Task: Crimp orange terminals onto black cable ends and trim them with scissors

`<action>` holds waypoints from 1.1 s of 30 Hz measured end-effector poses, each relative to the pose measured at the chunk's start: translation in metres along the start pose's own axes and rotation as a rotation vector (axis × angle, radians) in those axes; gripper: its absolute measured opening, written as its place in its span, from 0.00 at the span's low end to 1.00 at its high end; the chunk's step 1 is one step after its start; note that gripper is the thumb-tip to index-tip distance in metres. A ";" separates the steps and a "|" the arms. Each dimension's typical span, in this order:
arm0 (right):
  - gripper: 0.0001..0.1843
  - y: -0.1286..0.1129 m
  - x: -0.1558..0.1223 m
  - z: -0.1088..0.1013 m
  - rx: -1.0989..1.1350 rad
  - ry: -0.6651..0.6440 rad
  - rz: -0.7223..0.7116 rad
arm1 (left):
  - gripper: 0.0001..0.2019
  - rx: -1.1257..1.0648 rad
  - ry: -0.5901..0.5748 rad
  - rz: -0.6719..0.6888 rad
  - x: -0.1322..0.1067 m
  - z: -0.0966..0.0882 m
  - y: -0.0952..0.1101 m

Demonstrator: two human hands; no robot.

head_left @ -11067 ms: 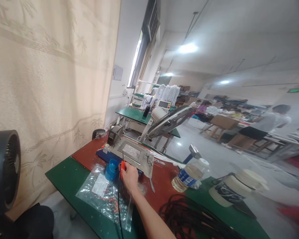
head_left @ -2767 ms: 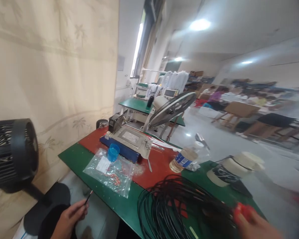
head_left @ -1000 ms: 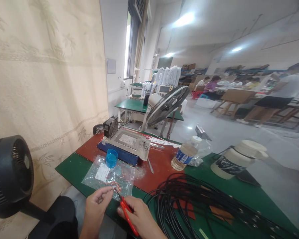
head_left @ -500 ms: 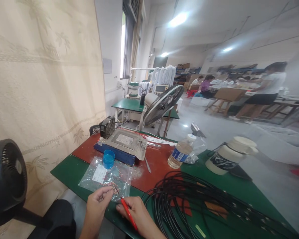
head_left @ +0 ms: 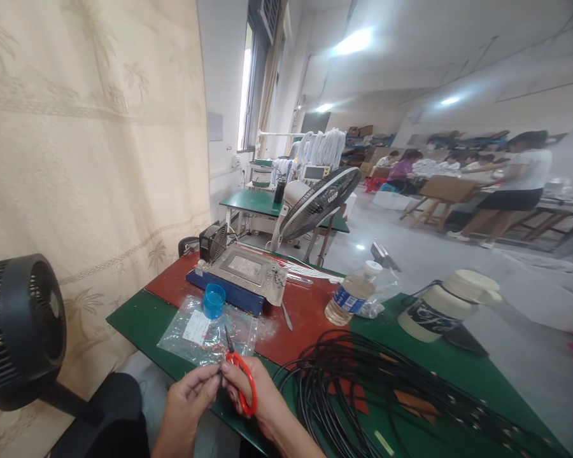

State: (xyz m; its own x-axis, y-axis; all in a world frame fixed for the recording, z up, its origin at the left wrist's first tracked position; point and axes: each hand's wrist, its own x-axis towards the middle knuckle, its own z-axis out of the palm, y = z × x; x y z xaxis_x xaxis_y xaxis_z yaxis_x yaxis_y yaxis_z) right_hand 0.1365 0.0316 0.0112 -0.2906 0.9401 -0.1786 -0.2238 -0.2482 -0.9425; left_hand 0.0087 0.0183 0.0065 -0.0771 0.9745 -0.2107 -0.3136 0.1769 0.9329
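Red-handled scissors (head_left: pixel 245 380) rest in my right hand (head_left: pixel 258 388), their dark blades pointing up and away from me. My left hand (head_left: pixel 191 397) is closed in a pinch, its fingertips meeting those of my right hand; what it pinches is too small to make out. Just beyond both hands lies a clear plastic bag (head_left: pixel 174 334) with a white label (head_left: pixel 197 327) and small reddish bits on it. A blue cup (head_left: pixel 214 301) stands on the bag's far part.
Behind the cup sits a blue-sided heating plate (head_left: pixel 224 294) with a small black fan (head_left: pixel 212 242). Coiled black cables (head_left: pixel 315 388) lie to the right, below a bottle of clear liquid (head_left: pixel 351 296) and a cream jug (head_left: pixel 442 308). A black fan (head_left: pixel 26 324) stands at left; people work farther back.
The scissors have swung from lying low along my right hand to pointing upward. My hands have come together at the fingertips. The view has shifted slightly.
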 end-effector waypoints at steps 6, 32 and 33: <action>0.26 0.000 -0.004 0.007 -0.057 -0.005 -0.046 | 0.18 -0.034 0.036 0.005 -0.007 -0.002 0.001; 0.25 -0.017 -0.005 0.018 0.065 -0.026 0.143 | 0.10 0.012 -0.276 0.041 -0.007 -0.014 0.001; 0.25 -0.017 -0.005 0.018 0.058 -0.033 0.143 | 0.10 0.028 -0.285 0.057 -0.007 -0.016 0.000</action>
State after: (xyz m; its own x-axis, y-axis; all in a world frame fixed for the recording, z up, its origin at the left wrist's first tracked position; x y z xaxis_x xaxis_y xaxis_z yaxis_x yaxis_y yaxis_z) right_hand 0.1248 0.0269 0.0333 -0.3538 0.8861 -0.2994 -0.2311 -0.3930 -0.8900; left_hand -0.0058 0.0093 0.0038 0.1762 0.9818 -0.0705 -0.2898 0.1202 0.9495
